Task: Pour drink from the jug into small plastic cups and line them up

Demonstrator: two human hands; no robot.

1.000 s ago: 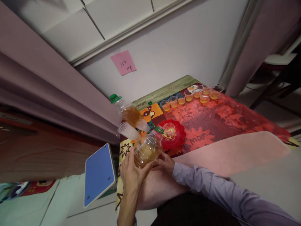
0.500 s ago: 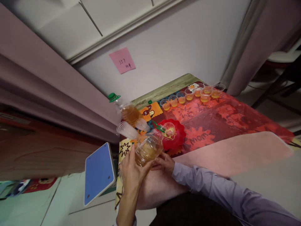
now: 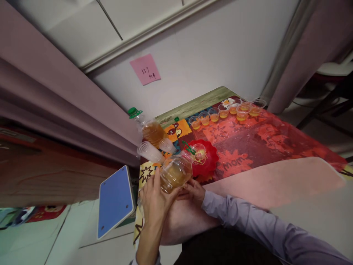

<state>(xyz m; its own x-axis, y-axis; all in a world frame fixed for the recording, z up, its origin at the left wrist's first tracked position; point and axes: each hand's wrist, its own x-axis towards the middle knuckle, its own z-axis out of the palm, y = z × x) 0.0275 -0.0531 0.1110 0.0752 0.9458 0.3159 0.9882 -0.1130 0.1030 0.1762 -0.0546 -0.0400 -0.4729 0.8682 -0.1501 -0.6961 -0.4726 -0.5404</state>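
Observation:
A clear plastic bottle of amber liquid (image 3: 176,173) is tilted, its neck with a green handle ring (image 3: 189,148) pointing right. My left hand (image 3: 156,195) is wrapped round the bottle's lower left part. From the right, my right hand (image 3: 193,190) closes on its near side. Under the neck, a small clear cup (image 3: 199,151) sits on a red scalloped plate (image 3: 211,162). Whether liquid is flowing into the cup is too small to tell.
A second bottle (image 3: 154,133) with a green cap stands behind, beside a stack of clear cups (image 3: 151,151) lying on its side and a single cup (image 3: 167,145). Several cups with amber liquid (image 3: 223,111) line the back of the red table cover (image 3: 248,147). A blue-topped stool (image 3: 116,202) stands left.
The view has shifted slightly. Both hands still hold the bottle tilted over the plate, with little visible difference.

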